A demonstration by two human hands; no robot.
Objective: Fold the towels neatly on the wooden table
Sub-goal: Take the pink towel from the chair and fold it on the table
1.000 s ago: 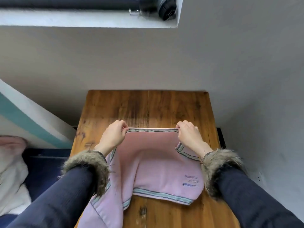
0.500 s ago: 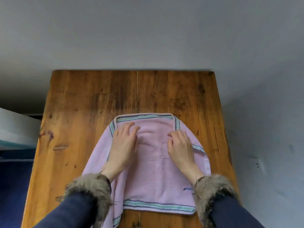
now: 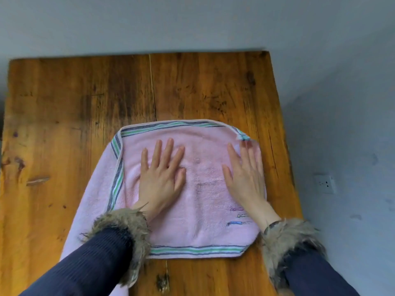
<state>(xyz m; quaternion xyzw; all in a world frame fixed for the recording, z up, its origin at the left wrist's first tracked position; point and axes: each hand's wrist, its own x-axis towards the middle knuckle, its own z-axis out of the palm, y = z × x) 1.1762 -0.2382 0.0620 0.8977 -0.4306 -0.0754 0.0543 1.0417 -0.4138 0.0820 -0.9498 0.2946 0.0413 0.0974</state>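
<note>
A pink towel (image 3: 203, 193) with green and grey striped borders lies folded on the wooden table (image 3: 85, 103). Its lower layer sticks out to the left and runs down off the near edge. My left hand (image 3: 160, 176) rests flat on the towel's left half, fingers spread. My right hand (image 3: 245, 176) lies flat on the right half, fingertips close to the far right corner, which is slightly turned up. Neither hand grips the cloth. Small embroidered marks show near my right wrist.
The table's far edge meets a grey wall (image 3: 192, 22). To the right of the table is grey floor with a white power socket (image 3: 324, 183). Bare wood surrounds the towel on the left and far side.
A second ago both hands pinched the towel's far edge in the air. They laid it down, let go, and have since slid apart across the top, the right hand going furthest.
</note>
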